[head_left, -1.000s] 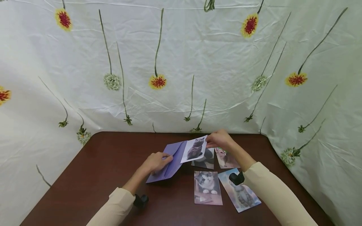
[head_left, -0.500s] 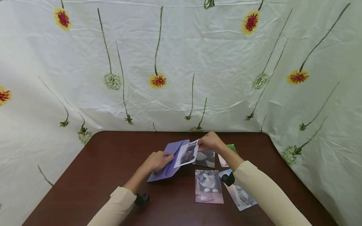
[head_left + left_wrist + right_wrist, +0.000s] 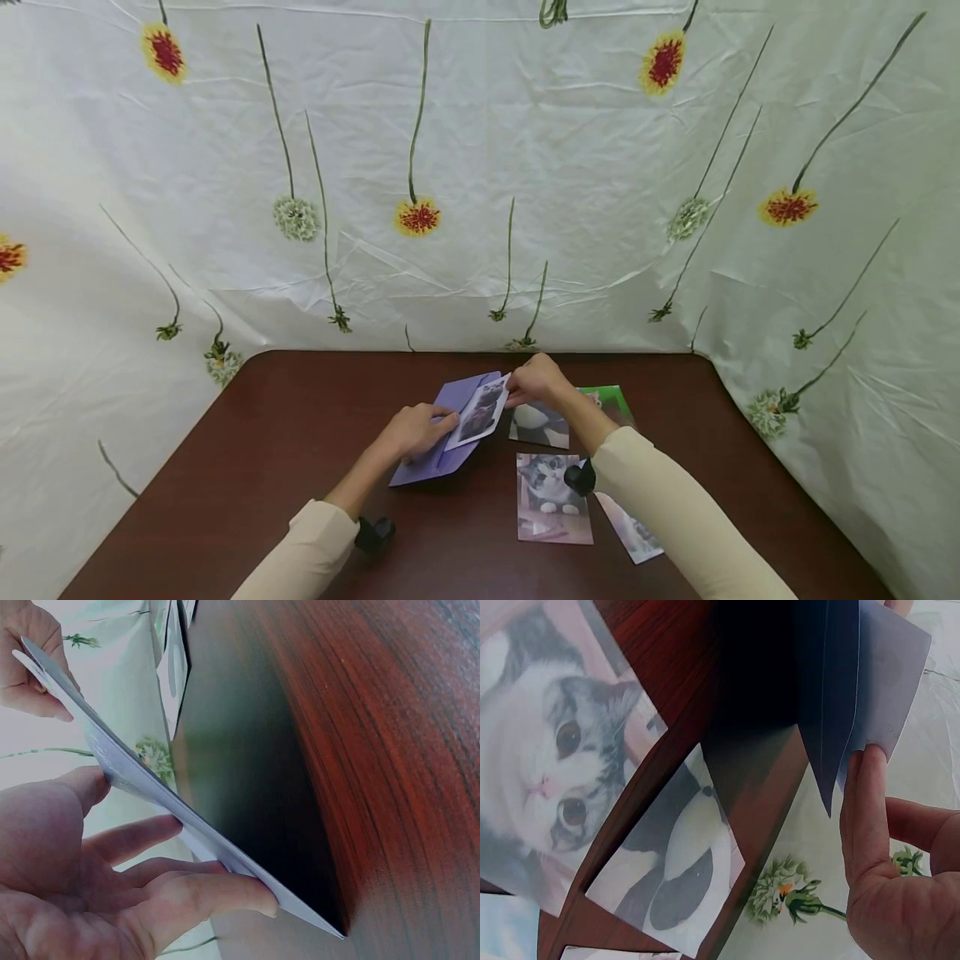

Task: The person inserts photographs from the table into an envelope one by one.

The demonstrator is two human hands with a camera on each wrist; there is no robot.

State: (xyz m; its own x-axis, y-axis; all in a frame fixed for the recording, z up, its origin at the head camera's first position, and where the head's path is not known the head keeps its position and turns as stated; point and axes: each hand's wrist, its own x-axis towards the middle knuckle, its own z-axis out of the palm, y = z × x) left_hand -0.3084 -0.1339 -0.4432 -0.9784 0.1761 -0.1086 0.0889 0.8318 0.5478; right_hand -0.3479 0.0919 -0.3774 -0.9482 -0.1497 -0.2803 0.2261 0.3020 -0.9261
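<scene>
A purple envelope (image 3: 450,397) is tilted up off the table in my left hand (image 3: 414,430); the thumb lies on top and the fingers support it from beneath, as the left wrist view shows. Over its opening lies a photo card of a grey cat (image 3: 482,410), with its lower left part tucked under the thumb or into the envelope; which, I cannot tell. My right hand (image 3: 536,381) pinches the card's upper right edge. In the right wrist view, the fingers (image 3: 866,802) of that hand touch the pale sheet beside the envelope's dark underside (image 3: 829,682).
Several cat photo cards lie on the dark wood table (image 3: 300,450): a grey-and-white kitten card (image 3: 553,512), a black-and-white one (image 3: 542,427), a green-edged one (image 3: 611,400), and one partly under the right sleeve (image 3: 630,533). A floral cloth (image 3: 480,167) hangs behind.
My right hand has moved left and slightly down, bringing the cat card from beyond the envelope's right edge to over its opening. The left hand and envelope have stayed almost still.
</scene>
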